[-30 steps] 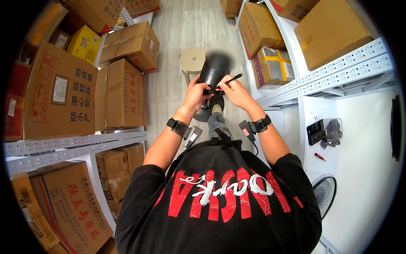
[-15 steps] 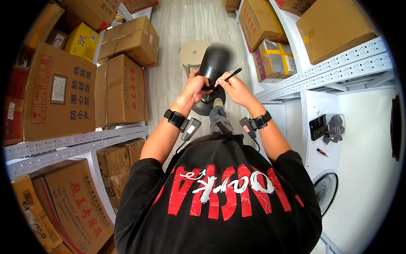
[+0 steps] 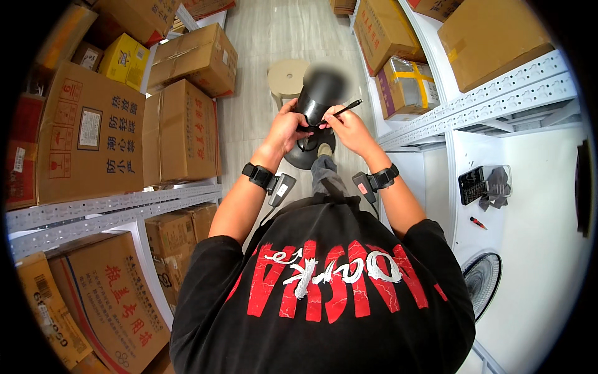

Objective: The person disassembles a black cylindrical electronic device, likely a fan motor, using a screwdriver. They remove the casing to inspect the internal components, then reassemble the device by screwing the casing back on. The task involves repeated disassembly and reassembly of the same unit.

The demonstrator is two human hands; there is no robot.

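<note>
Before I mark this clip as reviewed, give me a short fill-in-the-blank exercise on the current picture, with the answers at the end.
1. The right hand holds a slim tool coloured ____.
2. Beyond the left hand, which is at the black cylinder, the stool has a top whose shape is ____.
3. The yellow box sits among the cartons on the person's ____ side.
4. The small red-and-black tool lies on the person's ____ side.

Missing words: black; round; left; right.
</note>
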